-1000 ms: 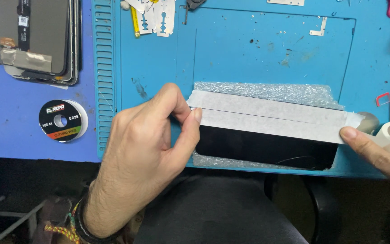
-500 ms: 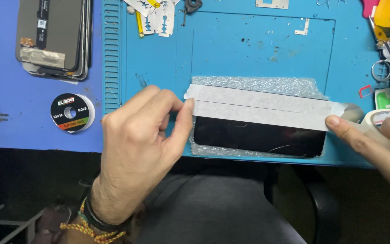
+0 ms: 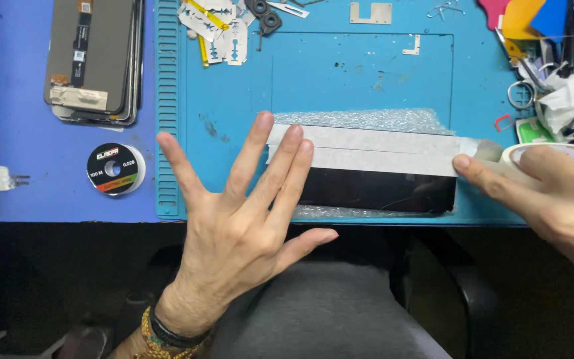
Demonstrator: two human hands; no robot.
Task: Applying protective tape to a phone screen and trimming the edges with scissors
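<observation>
1. Left hand (image 3: 247,226) open flat, fingers spread, grips nothing; fingertips press the left end of the white tape strips (image 3: 373,151) on the black glossy panel (image 3: 380,191).
2. Right hand (image 3: 539,186) curled around a tape roll (image 3: 553,154), forefinger pinning the tape's right end.
3. The panel lies on bubble wrap (image 3: 367,119) at the near edge of the blue ribbed mat (image 3: 340,73).
4. Best to smooth outward with even pressure, keeping the strip taut to avoid wrinkles.
5. Razor blades (image 3: 224,30), a wire spool (image 3: 113,169) and stacked screens (image 3: 91,56) sit further off.
</observation>
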